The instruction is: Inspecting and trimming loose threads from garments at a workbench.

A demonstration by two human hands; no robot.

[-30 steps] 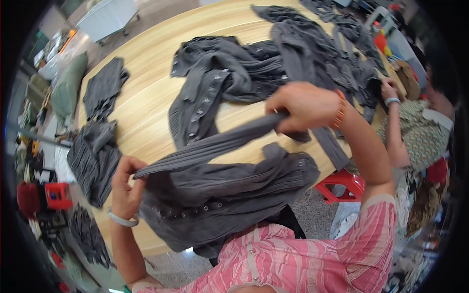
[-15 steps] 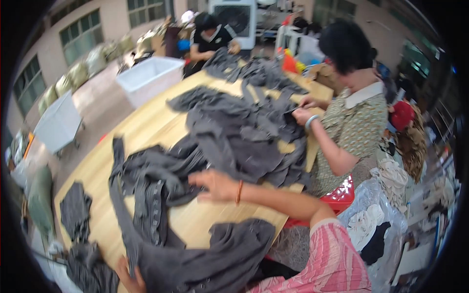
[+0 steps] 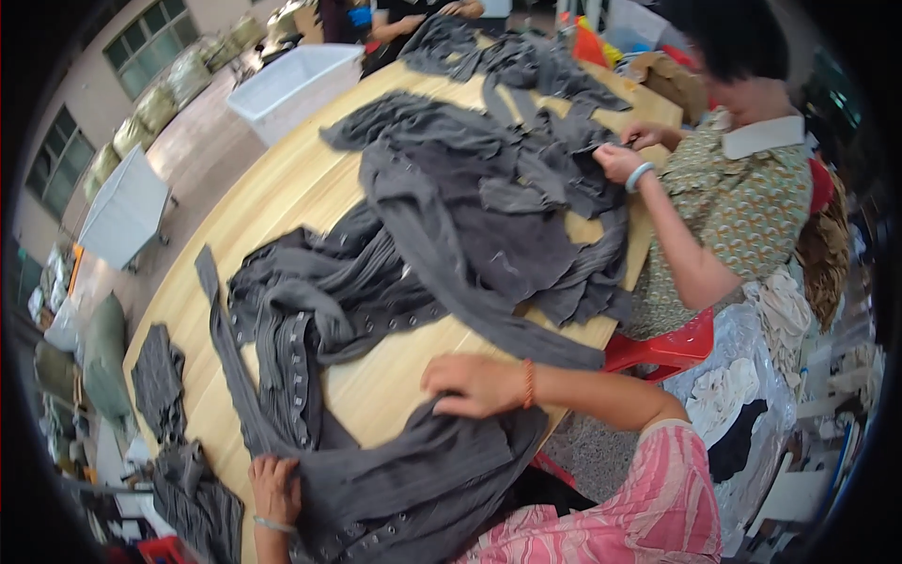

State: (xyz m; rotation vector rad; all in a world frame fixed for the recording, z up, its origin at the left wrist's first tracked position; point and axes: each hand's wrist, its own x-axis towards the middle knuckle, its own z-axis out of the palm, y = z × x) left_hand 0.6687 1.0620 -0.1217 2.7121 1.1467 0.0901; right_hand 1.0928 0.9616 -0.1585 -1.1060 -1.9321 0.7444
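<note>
A dark grey ribbed garment (image 3: 413,484) with rows of metal eyelets lies in front of me, over the near edge of the wooden table. At its upper edge my right hand (image 3: 477,383), with an orange bracelet at the wrist, has its fingers bent and closed on a fold of the cloth. My left hand (image 3: 275,484) is at the garment's left side, fingers curled over the fabric. A long grey strip of cloth (image 3: 230,352) runs up from near that hand. Just beyond lies another crumpled grey garment (image 3: 310,301) with eyelets.
More grey garments (image 3: 470,216) cover the middle of the table (image 3: 282,183). A co-worker (image 3: 723,207) at the right handles one; another person (image 3: 413,19) stands at the far end. Small grey pieces (image 3: 160,381) lie at left. A red stool (image 3: 662,348) stands right, white bins (image 3: 301,85) beyond.
My right hand has come down from above the table onto the garment's upper edge. My left hand's fingers have curled onto the cloth. The view has tilted lower.
</note>
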